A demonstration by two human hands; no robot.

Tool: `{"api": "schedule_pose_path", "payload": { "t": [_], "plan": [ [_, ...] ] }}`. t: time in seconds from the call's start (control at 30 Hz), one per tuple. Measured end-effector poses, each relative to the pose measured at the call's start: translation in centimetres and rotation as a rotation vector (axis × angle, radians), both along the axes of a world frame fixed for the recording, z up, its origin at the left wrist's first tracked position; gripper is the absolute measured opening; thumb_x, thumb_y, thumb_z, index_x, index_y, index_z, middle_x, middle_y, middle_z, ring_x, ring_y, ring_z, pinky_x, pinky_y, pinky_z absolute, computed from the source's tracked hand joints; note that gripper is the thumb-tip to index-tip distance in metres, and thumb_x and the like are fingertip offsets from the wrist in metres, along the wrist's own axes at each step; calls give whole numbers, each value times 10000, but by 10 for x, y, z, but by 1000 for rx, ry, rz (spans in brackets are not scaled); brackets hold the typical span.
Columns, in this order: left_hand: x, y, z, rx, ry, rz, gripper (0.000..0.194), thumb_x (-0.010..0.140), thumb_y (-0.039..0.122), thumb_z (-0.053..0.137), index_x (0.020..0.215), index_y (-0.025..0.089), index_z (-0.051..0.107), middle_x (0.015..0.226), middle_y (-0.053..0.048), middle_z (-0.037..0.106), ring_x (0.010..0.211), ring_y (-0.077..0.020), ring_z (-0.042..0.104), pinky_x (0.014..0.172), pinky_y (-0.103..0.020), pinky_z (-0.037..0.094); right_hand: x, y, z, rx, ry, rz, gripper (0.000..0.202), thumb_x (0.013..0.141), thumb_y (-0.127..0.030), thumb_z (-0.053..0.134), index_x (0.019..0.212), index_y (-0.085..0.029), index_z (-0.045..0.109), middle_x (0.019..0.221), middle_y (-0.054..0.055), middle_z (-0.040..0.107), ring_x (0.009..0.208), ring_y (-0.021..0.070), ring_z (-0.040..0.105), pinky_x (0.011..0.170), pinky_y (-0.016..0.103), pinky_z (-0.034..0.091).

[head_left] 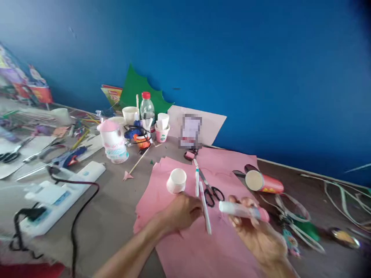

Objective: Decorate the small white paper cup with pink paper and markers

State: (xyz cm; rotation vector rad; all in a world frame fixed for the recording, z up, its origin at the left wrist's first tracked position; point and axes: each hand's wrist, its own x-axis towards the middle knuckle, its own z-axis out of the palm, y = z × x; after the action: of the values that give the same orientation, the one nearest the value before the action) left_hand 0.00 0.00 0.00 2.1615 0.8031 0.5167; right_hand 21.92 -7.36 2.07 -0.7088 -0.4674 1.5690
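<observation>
My right hand (256,233) is closed round a glue stick (239,209) with a white cap and a pink end, held level above the pink paper (185,247). Palm down, my left hand (184,210) hovers over the same paper with its fingers curled. Its fingertips come close to a thin white stick (205,208); what they hold, if anything, is hidden. Just beyond that hand stands a white paper cup (176,180). A white marker (197,181) and black-handled scissors (210,189) lie between my two hands.
A red paper cup (268,183) lies on its side at the right, near tangled white cords (292,208). On the left are a power strip (65,199) with a black cable and a blue glue gun (68,156). Decorated cups and a red-capped bottle (147,108) stand at the back.
</observation>
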Motion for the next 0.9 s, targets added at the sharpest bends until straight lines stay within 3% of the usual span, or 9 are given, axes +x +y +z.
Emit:
{"api": "schedule_pose_path", "payload": {
  "t": [0.17, 0.3, 0.53, 0.73, 0.9],
  "plan": [
    [-3, -2, 4, -56, -49, -15, 260, 792, 35, 503, 784, 173, 722, 790, -25, 753, 693, -157, 647, 671, -233, 448, -1, 5, -16, -70, 117, -71, 292, 638, -255, 905, 886, -232, 752, 796, 10, 749, 578, 121, 610, 572, 275, 542],
    [-2, -2, 14, -127, -61, 16, 258, 789, 48, 497, 790, 177, 720, 867, -42, 743, 772, -169, 649, 728, -247, 479, -5, 6, -24, -89, 187, -54, 255, 635, -243, 905, 836, -210, 750, 730, -4, 739, 601, 127, 639, 590, 268, 560],
    [-1, -4, 14, -50, -110, 101, 175, 835, 106, 525, 826, 175, 685, 889, -71, 669, 854, -195, 627, 787, -295, 501, -16, 4, -24, -162, 313, -45, 284, 611, -144, 924, 835, -174, 752, 711, 2, 761, 599, 104, 692, 620, 211, 591],
    [0, -10, 13, -44, -218, 170, 133, 872, 165, 548, 952, 189, 651, 978, -79, 655, 929, -210, 640, 849, -339, 514, -22, 4, -28, -131, 359, -41, 386, 642, -93, 901, 982, -181, 741, 695, -15, 765, 614, 128, 729, 640, 230, 623],
    [1, -14, 15, -38, -283, 212, 251, 827, 160, 620, 1073, 207, 626, 1089, -82, 654, 1057, -240, 611, 952, -394, 471, -27, 1, -29, -76, 346, 31, 240, 716, -118, 860, 911, -153, 725, 716, 0, 762, 664, 143, 744, 674, 240, 629]
  ]
}}
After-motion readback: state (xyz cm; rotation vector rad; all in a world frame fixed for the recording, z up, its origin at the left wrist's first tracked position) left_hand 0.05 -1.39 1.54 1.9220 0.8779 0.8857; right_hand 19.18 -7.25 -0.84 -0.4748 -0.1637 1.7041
